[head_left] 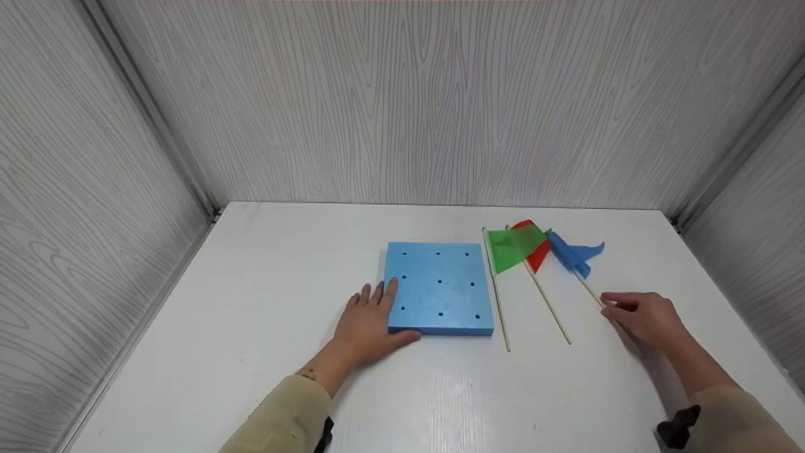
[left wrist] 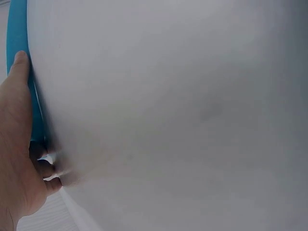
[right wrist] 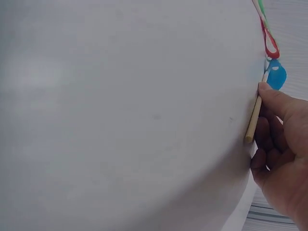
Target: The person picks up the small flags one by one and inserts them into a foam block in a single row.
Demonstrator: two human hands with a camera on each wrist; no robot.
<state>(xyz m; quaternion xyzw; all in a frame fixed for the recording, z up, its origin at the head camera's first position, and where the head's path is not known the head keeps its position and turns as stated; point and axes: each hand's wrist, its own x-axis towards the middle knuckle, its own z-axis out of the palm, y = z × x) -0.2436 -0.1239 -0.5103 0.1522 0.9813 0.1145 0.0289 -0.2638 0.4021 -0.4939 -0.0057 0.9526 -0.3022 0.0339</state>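
A light-blue square board (head_left: 427, 294) with several small holes lies flat on the white table. My left hand (head_left: 368, 324) rests at its lower left corner, fingers along the left side and over the edge, thumb by the front edge. On the right, my right hand (head_left: 648, 319) pinches the thin wooden stick of a blue flag (head_left: 571, 255) between thumb and fingers. In the right wrist view the end of that stick (right wrist: 252, 122) sticks out past the thumb. Between board and right hand lie a green flag (head_left: 506, 248) and a red flag (head_left: 539, 255), the green cloth overlapping the red.
The white table (head_left: 283, 264) is bounded by a grey wood-grain panel (head_left: 402, 100) at the back and similar panels on the left (head_left: 75, 220) and right (head_left: 755, 189). The green flag's stick runs close along the board's right edge.
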